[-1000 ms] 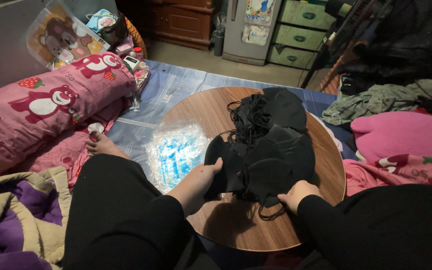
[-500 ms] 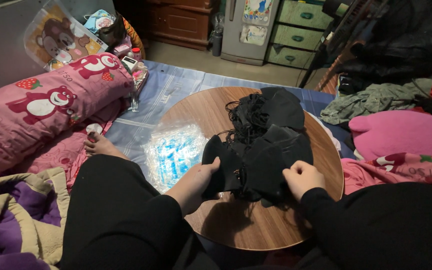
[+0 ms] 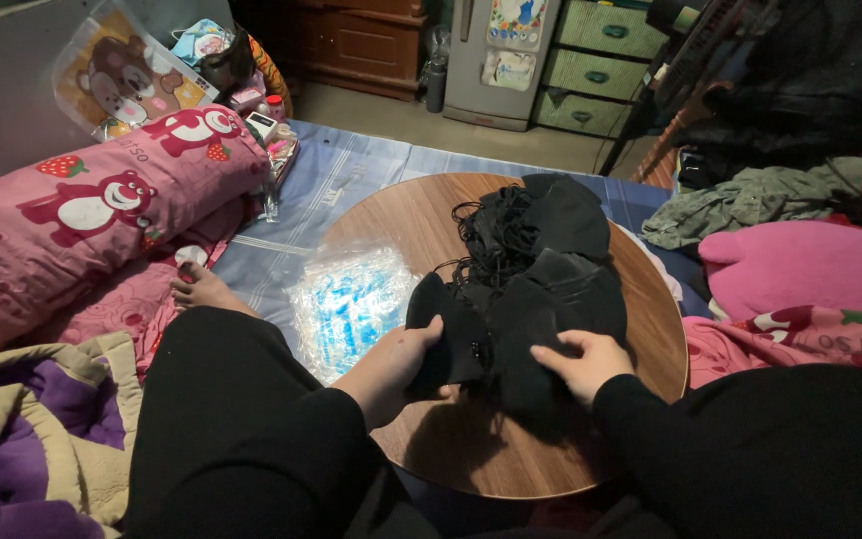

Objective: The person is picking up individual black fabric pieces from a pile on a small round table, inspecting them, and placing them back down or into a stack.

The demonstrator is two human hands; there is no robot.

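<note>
Gripped at its near edge by both hands — left hand (image 3: 401, 361) pinching one corner, right hand (image 3: 581, 363) pressed flat on top — a pile of black cloth pieces (image 3: 531, 289) is held on the round wooden surface (image 3: 391, 225), beside a clear plastic bag (image 3: 351, 299).

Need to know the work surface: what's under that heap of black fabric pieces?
The black fabric pieces lie on a round wooden table, both hands, left and right, on them. Anything beneath the heap is covered.
</note>
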